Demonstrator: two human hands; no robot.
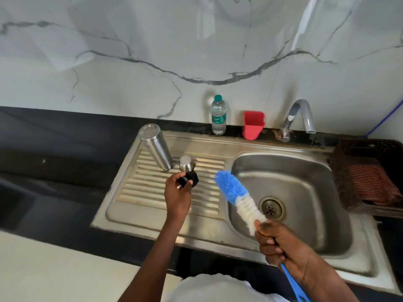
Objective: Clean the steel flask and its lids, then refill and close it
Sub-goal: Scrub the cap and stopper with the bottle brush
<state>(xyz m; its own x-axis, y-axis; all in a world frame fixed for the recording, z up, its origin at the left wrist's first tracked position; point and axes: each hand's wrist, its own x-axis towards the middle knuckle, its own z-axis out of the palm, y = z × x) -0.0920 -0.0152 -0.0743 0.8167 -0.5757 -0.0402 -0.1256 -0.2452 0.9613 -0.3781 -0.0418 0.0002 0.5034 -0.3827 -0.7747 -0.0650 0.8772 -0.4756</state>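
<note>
The steel flask stands upside down at the back left of the ribbed draining board. A small steel cap lid stands just right of it. My left hand holds a black inner lid in its fingertips above the board, right in front of the steel cap. My right hand grips the blue handle of a bottle brush. The brush's blue and white bristles point up and left, over the sink basin's left rim.
The sink basin with its drain lies to the right, the tap behind it. A plastic water bottle and a red holder stand against the marble wall. A dark basket with a cloth sits at the far right.
</note>
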